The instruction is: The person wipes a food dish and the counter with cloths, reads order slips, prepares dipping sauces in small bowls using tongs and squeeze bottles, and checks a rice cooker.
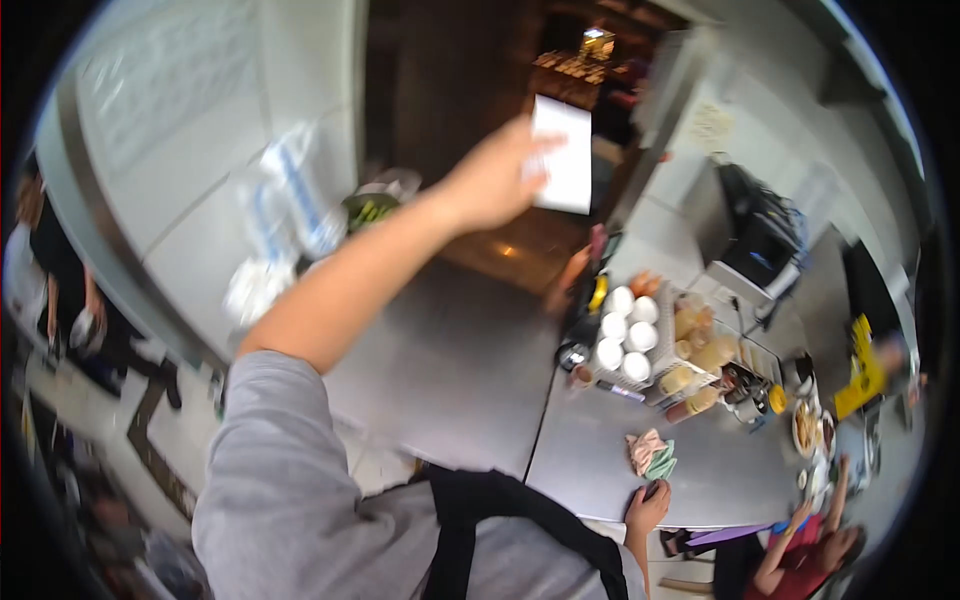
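My left hand point(500, 175) is stretched far forward over the counter's back edge, fingers closed on a blank-looking white sheet of paper point(565, 155). Motion blurs the hand a little. Low on the right, my right hand point(649, 507) rests at the front edge of the steel counter point(440, 350), curled over a small dark object point(652, 490) whose kind I cannot make out. Just beyond it lie a crumpled pink cloth point(646, 452) and a green cloth point(663, 462).
White cups or rolls point(628, 335) stand in a crate beside a basket of sauce bottles point(700, 345). A black printer-like machine point(760, 250) is at the wall. Plastic-wrapped packs point(290, 200) are at left. A person in red point(810, 570) is at lower right; another point(65, 250) at far left.
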### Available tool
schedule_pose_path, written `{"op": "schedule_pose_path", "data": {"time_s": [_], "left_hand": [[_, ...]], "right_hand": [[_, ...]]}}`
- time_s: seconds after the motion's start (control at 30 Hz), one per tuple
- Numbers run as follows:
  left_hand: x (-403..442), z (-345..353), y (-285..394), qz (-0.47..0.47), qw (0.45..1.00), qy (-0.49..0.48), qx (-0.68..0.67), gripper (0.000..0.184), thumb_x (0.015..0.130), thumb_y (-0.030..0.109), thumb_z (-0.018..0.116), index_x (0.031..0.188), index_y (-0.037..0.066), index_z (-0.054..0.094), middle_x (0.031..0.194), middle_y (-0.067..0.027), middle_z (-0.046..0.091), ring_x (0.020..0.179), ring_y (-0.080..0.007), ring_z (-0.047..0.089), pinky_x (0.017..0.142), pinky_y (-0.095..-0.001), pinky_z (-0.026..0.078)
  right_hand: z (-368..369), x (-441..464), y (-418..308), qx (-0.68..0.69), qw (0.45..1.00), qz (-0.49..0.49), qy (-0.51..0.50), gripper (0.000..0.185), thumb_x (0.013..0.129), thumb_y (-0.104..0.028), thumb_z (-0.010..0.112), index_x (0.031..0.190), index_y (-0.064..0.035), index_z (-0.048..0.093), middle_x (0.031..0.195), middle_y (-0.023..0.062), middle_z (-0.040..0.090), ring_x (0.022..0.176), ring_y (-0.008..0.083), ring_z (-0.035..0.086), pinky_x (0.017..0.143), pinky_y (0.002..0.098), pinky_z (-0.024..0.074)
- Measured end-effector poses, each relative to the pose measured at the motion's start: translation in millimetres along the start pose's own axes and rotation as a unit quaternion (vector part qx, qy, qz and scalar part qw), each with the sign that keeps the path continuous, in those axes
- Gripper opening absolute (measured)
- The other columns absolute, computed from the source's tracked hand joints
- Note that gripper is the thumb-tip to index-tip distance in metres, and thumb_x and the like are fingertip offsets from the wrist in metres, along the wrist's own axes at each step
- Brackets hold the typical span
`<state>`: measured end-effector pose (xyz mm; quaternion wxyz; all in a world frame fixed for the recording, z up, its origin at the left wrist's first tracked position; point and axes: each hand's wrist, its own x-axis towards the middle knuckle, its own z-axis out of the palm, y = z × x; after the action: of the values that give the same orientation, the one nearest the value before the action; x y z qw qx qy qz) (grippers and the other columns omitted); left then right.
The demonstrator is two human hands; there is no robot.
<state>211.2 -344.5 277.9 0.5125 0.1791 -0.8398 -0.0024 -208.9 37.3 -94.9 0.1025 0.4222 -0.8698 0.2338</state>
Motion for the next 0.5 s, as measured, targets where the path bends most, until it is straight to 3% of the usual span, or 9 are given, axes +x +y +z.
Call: {"op": "schedule_pose_path", "data": {"time_s": [0.07, 0.13, 0.17, 0.2, 0.27, 0.3, 0.37, 0.43, 0.5], "left_hand": [[-111.7, 21.8, -3.5, -0.148, 0.978, -0.088, -0.118, 0.04, 0.088, 0.01, 0.067, 0.127, 0.007, 0.06, 0.129, -0.0172, 0.055, 0.122, -0.0343, 0.053, 0.105, -0.0383, 0.041], [-203.8, 28.3, -3.2, -0.301, 0.937, -0.048, -0.173, 0.044, 0.086, 0.002, 0.067, 0.128, 0.008, 0.059, 0.13, -0.0158, 0.055, 0.122, -0.0318, 0.053, 0.104, -0.0368, 0.042], [-232.2, 15.3, -0.5, -0.358, 0.924, -0.052, -0.128, 0.052, 0.084, 0.0, 0.067, 0.134, 0.009, 0.054, 0.131, -0.0158, 0.054, 0.122, -0.0312, 0.053, 0.103, -0.0355, 0.042], [-267.9, 11.4, -14.4, -0.337, 0.939, -0.006, -0.068, 0.06, 0.083, -0.001, 0.068, 0.139, 0.01, 0.049, 0.131, -0.0153, 0.054, 0.123, -0.0284, 0.053, 0.104, -0.035, 0.042], [-309.7, -12.4, -37.6, -0.422, 0.904, 0.05, -0.052, 0.066, 0.082, 0.0, 0.07, 0.142, 0.01, 0.046, 0.131, -0.0133, 0.056, 0.122, -0.0229, 0.052, 0.105, -0.0323, 0.04], [-319.9, -27.4, -51.4, -0.417, 0.903, 0.103, -0.018, 0.062, 0.08, 0.0, 0.071, 0.138, 0.007, 0.051, 0.125, -0.0169, 0.058, 0.119, -0.0295, 0.056, 0.105, -0.0362, 0.041], [-348.5, -50.6, -108.3, -0.525, 0.833, 0.171, 0.033, 0.053, 0.08, 0.009, 0.075, 0.129, 0.005, 0.058, 0.122, -0.0185, 0.059, 0.117, -0.0299, 0.056, 0.101, -0.0374, 0.043], [-361.8, -59.7, -169.6, -0.515, 0.797, 0.275, 0.152, 0.062, 0.077, 0.018, 0.079, 0.13, -0.003, 0.055, 0.125, -0.0228, 0.057, 0.121, -0.0365, 0.052, 0.105, -0.0409, 0.04], [-376.2, -62.4, -214.3, -0.579, 0.758, 0.211, 0.213, 0.064, 0.074, 0.019, 0.08, 0.129, -0.004, 0.055, 0.13, -0.0259, 0.055, 0.124, -0.0374, 0.051, 0.109, -0.0421, 0.037]], "right_hand": [[5.3, -1.3, 5.8, 0.0, 1.0, -0.019, 0.023, 0.042, 0.083, -0.016, 0.061, 0.122, -0.0003, 0.053, 0.128, 0.0189, 0.055, 0.12, 0.0388, 0.051, 0.101, 0.0464, 0.0394], [9.3, 1.3, 11.8, -0.021, 0.999, -0.04, 0.007, 0.041, 0.086, -0.017, 0.059, 0.123, -0.0004, 0.053, 0.129, 0.0191, 0.054, 0.12, 0.0393, 0.051, 0.1, 0.0471, 0.0403], [10.5, 1.8, 13.2, -0.031, 0.999, -0.03, 0.004, 0.041, 0.087, -0.018, 0.058, 0.123, -0.0011, 0.052, 0.13, 0.0189, 0.054, 0.12, 0.0392, 0.051, 0.099, 0.0473, 0.0404], [10.4, 1.4, 12.1, -0.041, 0.999, -0.017, 0.004, 0.041, 0.087, -0.018, 0.058, 0.124, -0.0017, 0.052, 0.131, 0.0187, 0.053, 0.12, 0.0391, 0.051, 0.099, 0.0475, 0.0405], [7.2, 0.6, 9.0, -0.054, 0.998, -0.009, -0.008, 0.041, 0.089, -0.019, 0.056, 0.126, -0.0029, 0.051, 0.132, 0.0178, 0.052, 0.121, 0.0386, 0.051, 0.098, 0.0479, 0.0407], [6.1, 1.1, 7.9, -0.056, 0.998, -0.007, -0.011, 0.041, 0.089, -0.019, 0.056, 0.126, -0.0032, 0.051, 0.133, 0.0177, 0.052, 0.121, 0.0385, 0.051, 0.098, 0.048, 0.0407], [6.0, 1.5, 7.2, -0.057, 0.998, -0.01, -0.014, 0.041, 0.089, -0.019, 0.056, 0.127, -0.0024, 0.05, 0.132, 0.0179, 0.052, 0.121, 0.0387, 0.05, 0.099, 0.048, 0.0408], [5.4, 2.1, 8.4, -0.051, 0.999, -0.012, -0.008, 0.041, 0.088, -0.017, 0.057, 0.126, -0.0017, 0.05, 0.131, 0.0182, 0.052, 0.121, 0.0389, 0.05, 0.099, 0.0479, 0.0407], [5.8, 1.7, 4.3, -0.041, 0.999, -0.01, -0.007, 0.042, 0.085, -0.011, 0.06, 0.123, 0.0006, 0.05, 0.13, 0.0193, 0.053, 0.12, 0.0396, 0.05, 0.101, 0.0473, 0.0407]]}}
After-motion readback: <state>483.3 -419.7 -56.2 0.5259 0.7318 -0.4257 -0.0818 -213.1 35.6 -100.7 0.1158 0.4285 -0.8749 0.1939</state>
